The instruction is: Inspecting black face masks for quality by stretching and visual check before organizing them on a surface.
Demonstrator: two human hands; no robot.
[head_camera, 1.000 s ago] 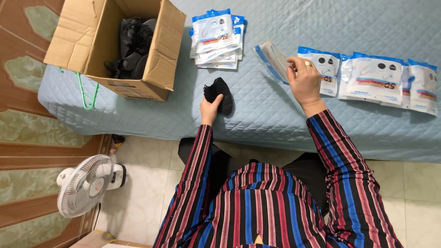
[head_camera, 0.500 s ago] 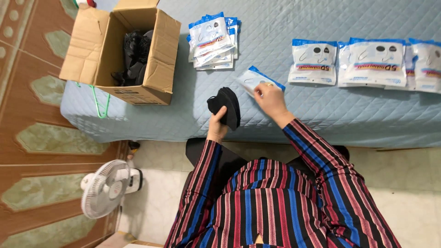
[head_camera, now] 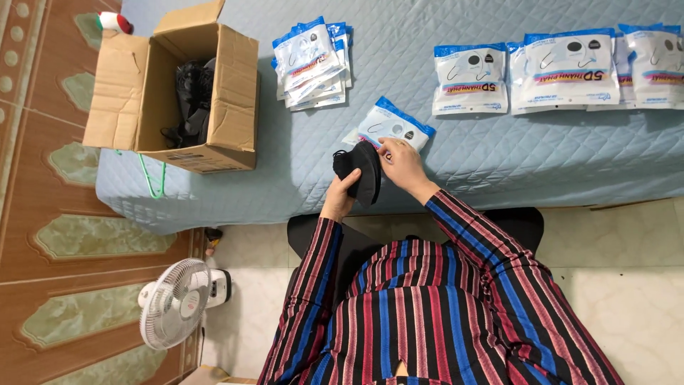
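Black masks held over a quilted blue surface, with a sealed packet just beyond.

A small stack of black masks (head_camera: 360,171) is gripped from below by the left hand (head_camera: 340,196), fingers closed around it; how many masks are in the stack cannot be made out. The right hand (head_camera: 402,162) is curled at the stack's upper edge, fingertips pinching near the white-and-blue packet (head_camera: 390,125) at 12 o'clock; whether packet or mask is pinched cannot be told. The packet's near corner is hidden behind the hands. At 10 o'clock an open cardboard box (head_camera: 231,93) holds dark, indistinct items, beside a fanned pile of glossy packets (head_camera: 313,60). At 2 o'clock a row of packets (head_camera: 563,68) is cut off at the right edge. A white fan (head_camera: 174,303) stands on the tiled floor at 8 o'clock.
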